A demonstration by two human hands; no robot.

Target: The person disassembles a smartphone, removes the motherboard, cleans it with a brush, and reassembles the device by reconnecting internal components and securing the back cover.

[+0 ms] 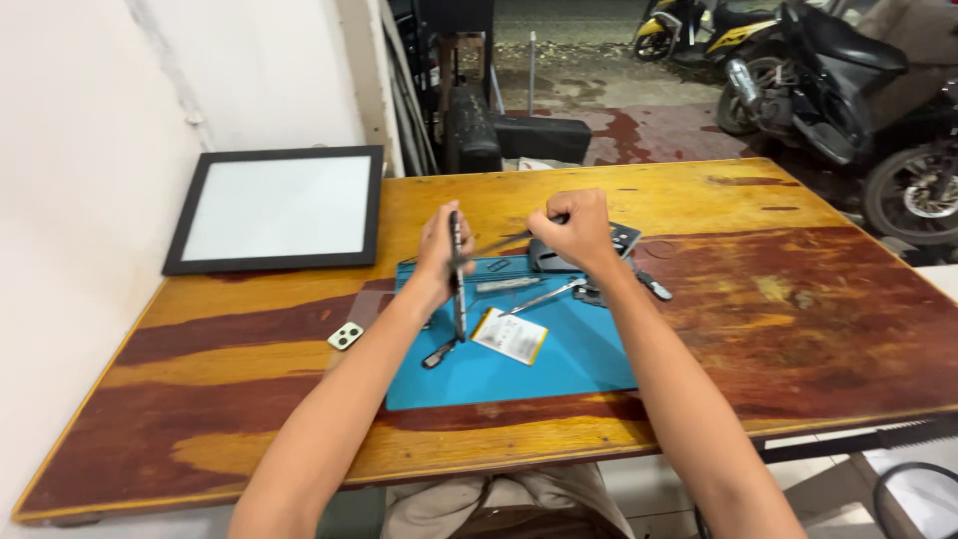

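Head view: left hand [442, 250] grips a thin dark phone [458, 274] held on edge, upright over the blue mat [579, 359] on the wooden desk [798, 299]. Right hand [574, 228] is clenched around a slim tool [509, 241] whose tip points at the phone's upper edge. For a clean job, I judge the tip should meet the seam shallowly, with the left grip firm so the phone does not twist. On the mat lie a white flat battery [510, 335], metal tweezers [539, 297] and small dark parts; a small camera module [345, 336] sits on the bare wood, and a black-framed light panel [276, 208] leans by the wall. The tool's tip is blurred, and whether it touches the phone cannot be told.
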